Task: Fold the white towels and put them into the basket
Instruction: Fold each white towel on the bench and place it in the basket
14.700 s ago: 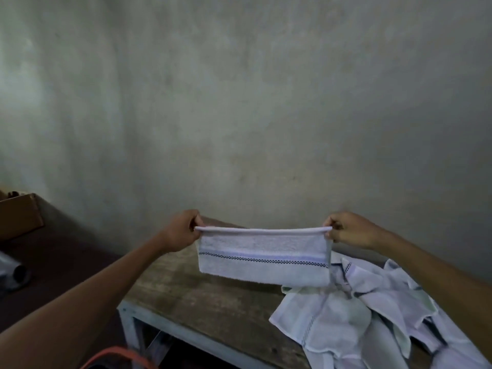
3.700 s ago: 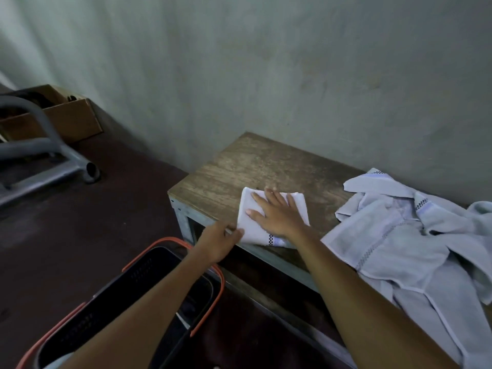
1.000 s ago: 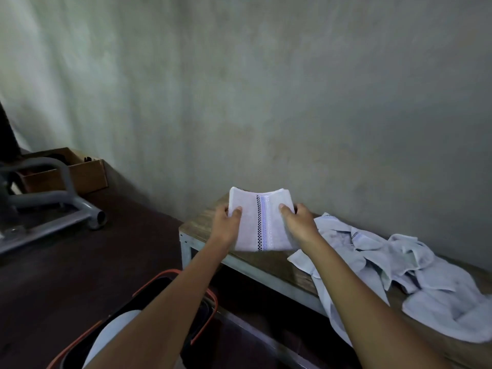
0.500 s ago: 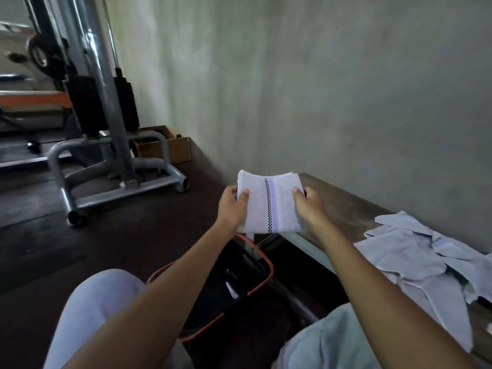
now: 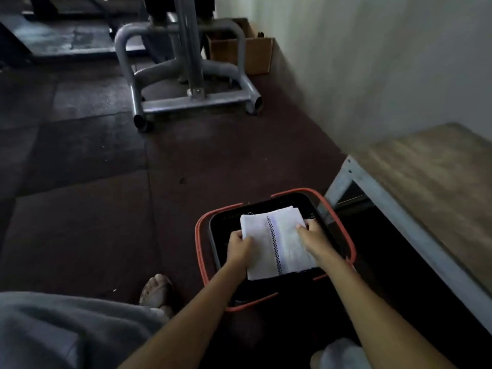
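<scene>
Curling round the near-left edge of the folded towel (image 5: pixel 277 246), the left hand (image 5: pixel 239 249) pinches the cloth, its fingers (image 5: pixel 246 242) bent over the top and the thumb hidden beneath. Just left of those fingers runs the orange rim of the basket (image 5: pixel 198 235), which stands on the dark floor. Between the two sets of fingers the towel lies as a flat white packet with a checked stripe down its middle, held over the basket's black opening; whether it already rests on the bottom I cannot tell. On the right edge the right hand (image 5: pixel 314 238) grips in the same way, fingers bent onto the upper face. Right of those fingers, well apart, is the wooden counter (image 5: pixel 426 177). The towel looks light, soft and limp, so the fold will likely sag or spring open if held at one corner; taking it by both opposite edges, layers pinched together, seems the safest hold until it lies flat inside.
</scene>
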A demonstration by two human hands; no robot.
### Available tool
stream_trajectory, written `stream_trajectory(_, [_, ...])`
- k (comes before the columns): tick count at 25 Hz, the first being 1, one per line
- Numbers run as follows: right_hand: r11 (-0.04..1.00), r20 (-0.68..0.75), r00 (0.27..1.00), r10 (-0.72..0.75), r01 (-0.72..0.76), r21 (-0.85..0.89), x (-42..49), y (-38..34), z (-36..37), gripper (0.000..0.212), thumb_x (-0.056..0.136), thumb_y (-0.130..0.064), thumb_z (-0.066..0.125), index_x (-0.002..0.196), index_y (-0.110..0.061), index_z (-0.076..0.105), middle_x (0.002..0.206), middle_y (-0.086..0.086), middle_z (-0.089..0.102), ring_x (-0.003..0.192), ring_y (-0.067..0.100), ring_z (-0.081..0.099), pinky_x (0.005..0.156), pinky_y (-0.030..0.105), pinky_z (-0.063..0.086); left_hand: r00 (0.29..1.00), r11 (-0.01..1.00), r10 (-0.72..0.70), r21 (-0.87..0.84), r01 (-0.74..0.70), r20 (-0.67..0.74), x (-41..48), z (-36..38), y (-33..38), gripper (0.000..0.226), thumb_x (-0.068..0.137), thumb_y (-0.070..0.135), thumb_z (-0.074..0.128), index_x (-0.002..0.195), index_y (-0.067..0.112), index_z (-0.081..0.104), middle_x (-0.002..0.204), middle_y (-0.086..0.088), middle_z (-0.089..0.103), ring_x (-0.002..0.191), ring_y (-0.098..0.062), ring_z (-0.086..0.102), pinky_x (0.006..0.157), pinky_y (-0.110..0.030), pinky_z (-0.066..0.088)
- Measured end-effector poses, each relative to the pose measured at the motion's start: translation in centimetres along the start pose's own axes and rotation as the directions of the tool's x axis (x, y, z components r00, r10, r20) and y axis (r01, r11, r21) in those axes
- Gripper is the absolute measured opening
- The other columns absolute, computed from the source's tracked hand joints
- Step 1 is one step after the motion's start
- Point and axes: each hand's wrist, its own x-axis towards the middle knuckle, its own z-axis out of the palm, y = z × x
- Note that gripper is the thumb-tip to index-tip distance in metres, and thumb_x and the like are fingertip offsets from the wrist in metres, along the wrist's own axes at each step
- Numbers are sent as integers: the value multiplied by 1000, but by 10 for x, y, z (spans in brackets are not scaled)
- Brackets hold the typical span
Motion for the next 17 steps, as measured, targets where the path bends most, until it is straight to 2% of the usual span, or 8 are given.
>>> stream_trajectory(1, [999, 45, 998, 34, -32, -44, 25, 15, 19, 27, 94, -19, 46, 117, -6, 53, 108, 7, 59, 96, 22, 55, 82, 29, 42, 997, 997, -80, -12, 80, -14, 27, 5, -20, 29, 67, 16, 44, 90, 3, 55, 91, -13, 58, 81, -22, 55, 66, -33, 46])
stream_trajectory(3, [987, 140, 984, 109, -91, -130, 69, 50, 56, 26, 95, -20, 45, 117, -7, 51, 108, 7, 58, 98, 21, 55, 83, 30, 43, 963, 964, -263, -45, 261, -58, 72, 10, -58, 26, 76, 10, 44, 99, 1, 51, 95, -15, 58, 85, -26, 55, 72, -35, 47])
stream_trajectory(5, [971, 225, 958, 177, -133, -199, 99, 81, 90, 29, 94, -23, 46, 118, -10, 50, 115, 10, 60, 105, 25, 56, 94, 37, 45, 917, 930, -368, -82, 359, -156, 103, 14, -88, 20, 87, 7, 45, 106, 4, 47, 100, -15, 57, 90, -29, 55, 79, -37, 47])
stream_trajectory(6, [964, 250, 949, 193, -136, -229, 110, 94, 104, 31, 93, -23, 46, 121, -10, 50, 120, 13, 59, 110, 27, 55, 98, 38, 44, 889, 918, -397, -96, 385, -229, 114, 17, -99, 25, 89, 9, 47, 113, 3, 48, 108, -17, 57, 95, -31, 56, 82, -37, 46])
stream_trajectory(8, [954, 285, 935, 211, -133, -269, 124, 105, 123, 35, 95, -20, 43, 127, -7, 47, 127, 15, 55, 117, 30, 52, 98, 33, 40, 850, 912, -408, -107, 395, -334, 130, 24, -108, 34, 91, 11, 49, 121, -4, 48, 122, -22, 55, 110, -35, 55, 90, -36, 42])
stream_trajectory(10, [939, 303, 919, 252, -156, -305, 136, 111, 137, 36, 96, -20, 40, 129, -7, 44, 128, 15, 54, 118, 31, 52, 94, 31, 40, 828, 908, -405, -67, 413, -388, 147, 28, -112, 36, 93, 11, 47, 121, -11, 47, 126, -25, 54, 117, -36, 52, 94, -36, 40])
stream_trajectory(14, [941, 363, 905, 222, -101, -323, 149, 125, 141, 33, 98, -22, 38, 128, -9, 41, 126, 13, 55, 112, 28, 53, 84, 28, 38, 770, 888, -404, -11, 459, -493, 168, 35, -121, 36, 94, 11, 43, 121, -12, 48, 125, -30, 54, 119, -41, 50, 95, -39, 41])
stream_trajectory(17, [945, 390, 912, 131, 4, -326, 155, 126, 137, 33, 98, -25, 40, 128, -11, 43, 123, 16, 58, 103, 25, 55, 77, 25, 36, 775, 933, -280, 29, 358, -566, 158, 42, -126, 38, 95, 10, 40, 130, -4, 43, 127, -28, 53, 119, -39, 50, 95, -36, 39])
